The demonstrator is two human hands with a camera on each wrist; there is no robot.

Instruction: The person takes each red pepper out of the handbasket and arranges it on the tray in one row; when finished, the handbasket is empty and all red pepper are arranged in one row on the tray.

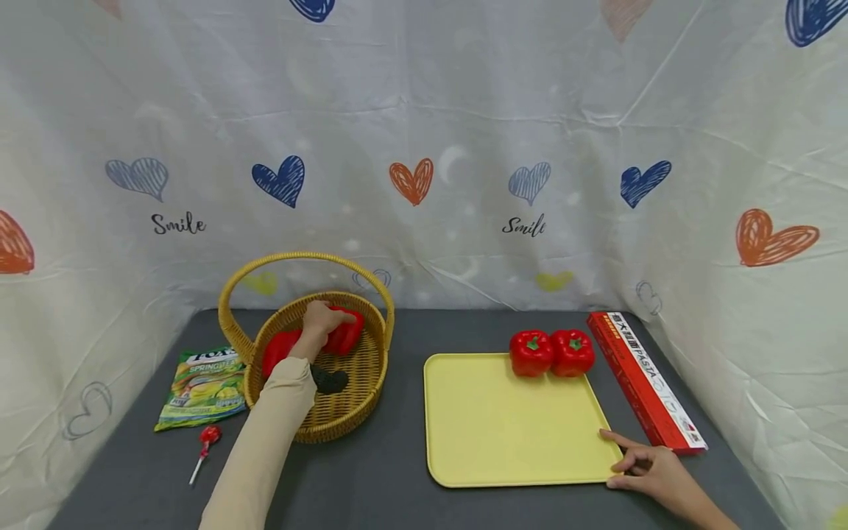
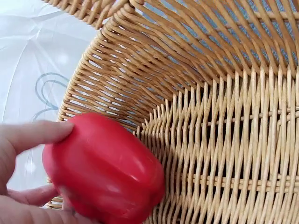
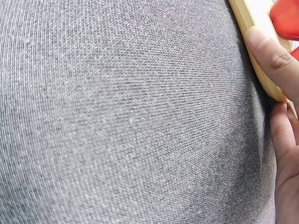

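Observation:
In the head view my left hand [image 1: 321,320] is inside a wicker basket [image 1: 371,401] and grips a red bell pepper [image 1: 347,335]. The left wrist view shows this pepper [image 2: 105,168] against the basket's woven side, fingers and thumb around it. Another red thing [image 1: 274,352], partly hidden by my arm, lies in the basket with a dark green object [image 1: 329,380] of unclear kind. My right hand [image 1: 652,475] pinches the near right corner of a yellow tray [image 1: 517,427]; in the right wrist view the thumb [image 3: 275,58] lies along the tray's edge [image 3: 254,60].
Two red bell peppers [image 1: 531,353] sit at the tray's far right corner. A red pasta box [image 1: 645,379] lies right of the tray. Left of the basket are a green candy bag [image 1: 204,389] and a red lollipop [image 1: 210,436]. A patterned curtain [image 1: 411,103] stands behind.

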